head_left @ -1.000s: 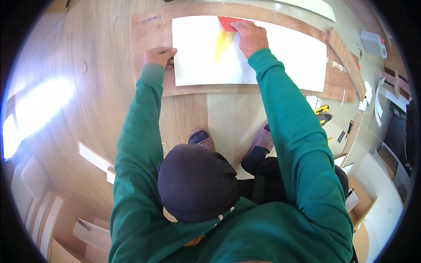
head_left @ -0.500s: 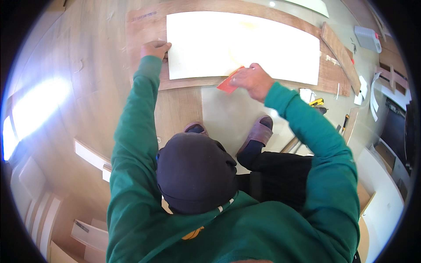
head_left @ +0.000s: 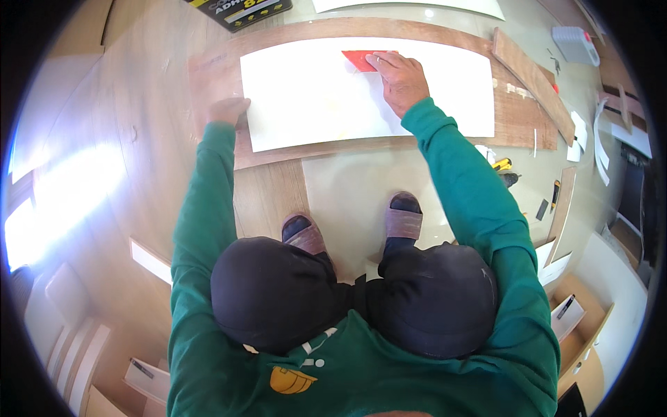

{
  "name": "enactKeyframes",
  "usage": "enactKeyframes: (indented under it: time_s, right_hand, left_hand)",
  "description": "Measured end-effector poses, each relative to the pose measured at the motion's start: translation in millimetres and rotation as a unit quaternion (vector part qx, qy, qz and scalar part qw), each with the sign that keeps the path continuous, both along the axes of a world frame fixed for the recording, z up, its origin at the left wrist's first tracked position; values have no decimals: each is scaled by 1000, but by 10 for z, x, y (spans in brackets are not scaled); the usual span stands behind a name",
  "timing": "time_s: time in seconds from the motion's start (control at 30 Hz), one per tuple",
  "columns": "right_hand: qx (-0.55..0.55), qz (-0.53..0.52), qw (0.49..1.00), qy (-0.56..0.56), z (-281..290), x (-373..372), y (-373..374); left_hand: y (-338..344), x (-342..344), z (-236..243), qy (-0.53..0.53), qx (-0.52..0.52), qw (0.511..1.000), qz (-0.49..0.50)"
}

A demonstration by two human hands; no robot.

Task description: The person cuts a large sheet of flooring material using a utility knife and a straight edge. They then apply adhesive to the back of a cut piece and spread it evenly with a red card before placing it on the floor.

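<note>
Right hand [head_left: 401, 80], fingers closed on the red scraper [head_left: 360, 59], has moved from the white sheet's [head_left: 313, 97] near edge to its far edge. Left hand [head_left: 228, 110] stays flat, fingers curled, at the sheet's left edge.

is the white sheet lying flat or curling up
Flat: the white sheet lies spread on the wooden board, right hand pressing a red scraper on it.

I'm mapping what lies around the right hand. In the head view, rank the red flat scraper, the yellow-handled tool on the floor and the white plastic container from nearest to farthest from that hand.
From the right hand:
1. Red flat scraper, under the fingertips on the white sheet.
2. Yellow-handled tool, on the floor, toward the person and to the right.
3. White plastic container, far right, beyond the wooden board's end.
</note>
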State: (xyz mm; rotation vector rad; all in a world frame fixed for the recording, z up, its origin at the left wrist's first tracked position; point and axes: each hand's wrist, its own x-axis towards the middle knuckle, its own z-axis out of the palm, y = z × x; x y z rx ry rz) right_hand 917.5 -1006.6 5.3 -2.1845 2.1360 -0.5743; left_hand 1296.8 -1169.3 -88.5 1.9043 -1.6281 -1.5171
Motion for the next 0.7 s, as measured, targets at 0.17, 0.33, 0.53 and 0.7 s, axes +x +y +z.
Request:
enactKeyframes:
  time_s: [0.17,0.33,0.53,0.7]
  right_hand:
    - [-7,-22,998,64,-297,20,-153]
    - [22,-33,998,50,-439,28,-269]
    - [30,-35,999,4,-271,33,-281]
    - [9,-40,999,17,-323,26,-335]
  left_hand:
    - [120,-235,263,-4,54,997,50]
    - [155,-251,326,27,79,994,70]
    - [164,-211,291,-22,59,996,64]
    - [150,-225,245,-9,25,999,39]
